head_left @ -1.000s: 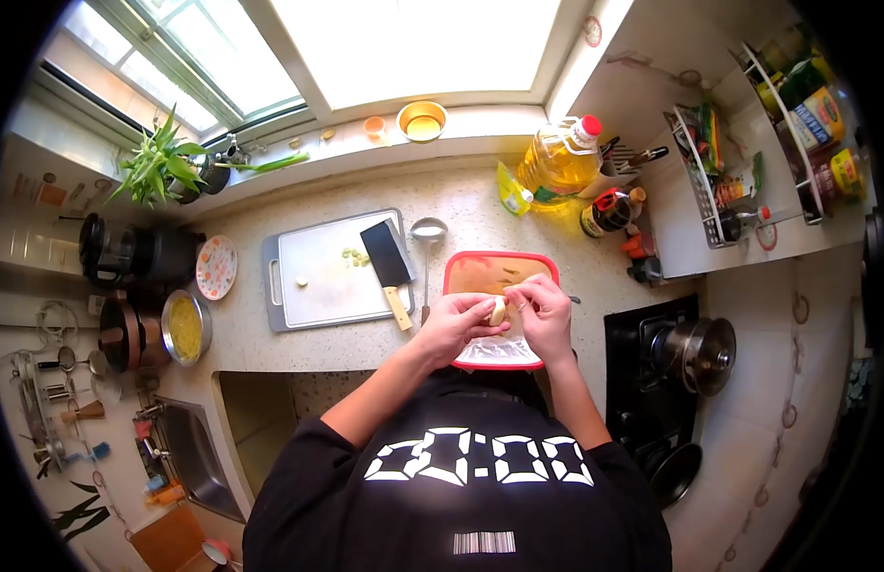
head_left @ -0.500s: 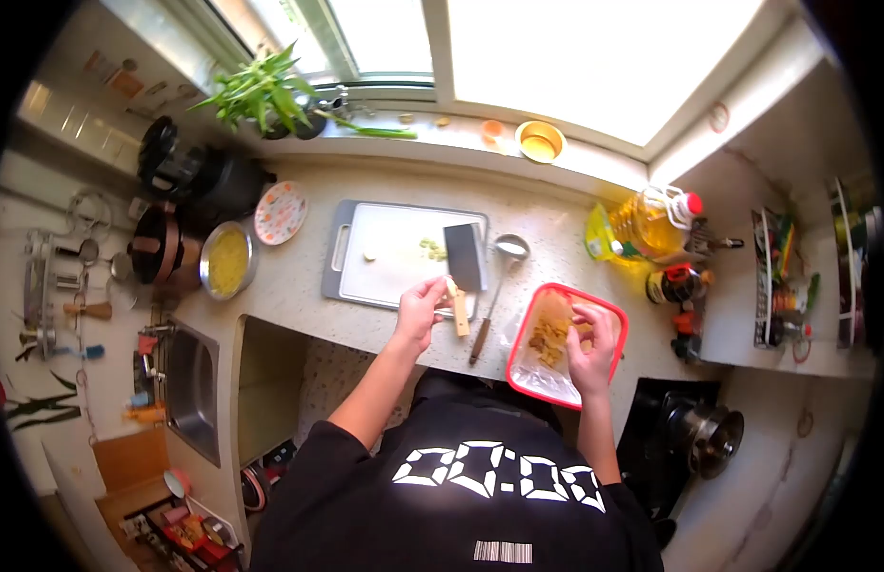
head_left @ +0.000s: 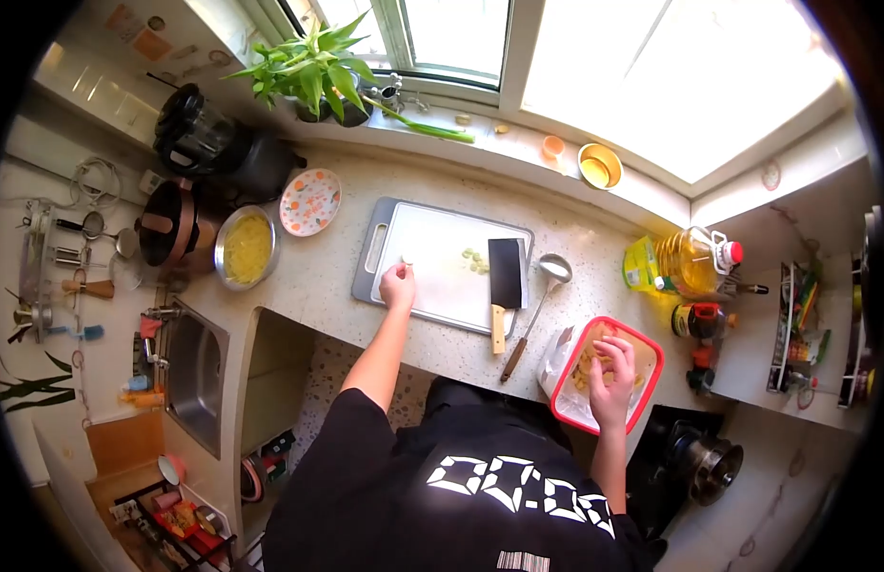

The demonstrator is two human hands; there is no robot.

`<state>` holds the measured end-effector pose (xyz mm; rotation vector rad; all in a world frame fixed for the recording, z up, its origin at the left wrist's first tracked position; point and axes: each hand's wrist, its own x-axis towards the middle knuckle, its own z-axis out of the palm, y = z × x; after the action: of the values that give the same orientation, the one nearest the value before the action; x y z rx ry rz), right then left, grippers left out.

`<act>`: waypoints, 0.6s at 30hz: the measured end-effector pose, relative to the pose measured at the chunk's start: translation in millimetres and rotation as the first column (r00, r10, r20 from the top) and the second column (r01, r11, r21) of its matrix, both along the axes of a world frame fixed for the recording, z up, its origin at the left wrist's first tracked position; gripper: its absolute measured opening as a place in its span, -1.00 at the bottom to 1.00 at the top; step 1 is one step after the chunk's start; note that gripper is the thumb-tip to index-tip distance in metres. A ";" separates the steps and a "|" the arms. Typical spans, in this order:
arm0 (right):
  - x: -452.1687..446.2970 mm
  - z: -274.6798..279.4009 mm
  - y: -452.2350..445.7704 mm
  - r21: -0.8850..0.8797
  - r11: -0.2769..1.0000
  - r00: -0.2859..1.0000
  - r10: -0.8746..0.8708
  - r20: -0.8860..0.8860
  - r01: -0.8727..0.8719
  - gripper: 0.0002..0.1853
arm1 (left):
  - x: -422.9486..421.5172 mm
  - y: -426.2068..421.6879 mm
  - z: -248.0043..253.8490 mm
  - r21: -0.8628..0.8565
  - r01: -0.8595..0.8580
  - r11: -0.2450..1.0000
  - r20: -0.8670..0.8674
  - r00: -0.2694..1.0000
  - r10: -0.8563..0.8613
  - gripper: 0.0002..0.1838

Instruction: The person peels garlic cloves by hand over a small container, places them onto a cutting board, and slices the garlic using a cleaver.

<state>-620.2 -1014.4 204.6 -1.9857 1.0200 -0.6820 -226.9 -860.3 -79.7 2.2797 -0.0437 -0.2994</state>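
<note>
My left hand (head_left: pixel 397 286) is over the left part of a white cutting board (head_left: pixel 432 234) with a grey rim, its fingertips pinched on a small pale piece of food (head_left: pixel 407 259). Sliced pale green pieces (head_left: pixel 475 261) lie on the board. Beside them rests a cleaver (head_left: pixel 506 276), its wooden handle (head_left: pixel 498 329) past the board's front edge. My right hand (head_left: pixel 610 381) hovers over a red-rimmed plastic container (head_left: pixel 658 381), fingers curved and apart. Yellowish-brown chunks (head_left: pixel 583 372) show inside it, partly hidden by the hand.
A ladle (head_left: pixel 532 324) lies between board and container. A bowl of yellow shreds (head_left: pixel 246 250) and a patterned plate (head_left: pixel 310 202) stand left. Oil (head_left: pixel 690 262) and a dark sauce bottle (head_left: pixel 694 319) are at right. A sink (head_left: pixel 196 381) is at far left, a stove (head_left: pixel 694 458) at lower right.
My left hand has moved left, away from the cleaver's handle, to the small pale piece. My right hand's fingers have spread over the container. The view has shifted.
</note>
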 end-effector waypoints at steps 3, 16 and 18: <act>4.1 2.8 4.5 0.018 0.999 1.000 -0.030 -0.003 0.030 -0.73 | 3.0 2.3 -7.6 0.085 0.055 0.995 0.066 0.996 -0.061 -0.68; 17.9 6.6 9.7 -0.015 0.999 0.997 -0.041 0.061 0.042 -0.68 | -69.7 -41.1 160.0 -0.804 -0.314 0.505 -0.569 0.652 -0.501 -0.43; 17.7 12.0 9.3 -0.031 0.999 0.996 -0.032 0.085 0.035 -0.66 | -101.0 -57.4 193.4 -0.881 -0.260 0.395 -0.472 0.531 -0.704 -0.38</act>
<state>-602.5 -1005.2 216.6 -1.9539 0.9991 -0.7990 -327.9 -917.7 113.7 0.7864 -0.0685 -1.2074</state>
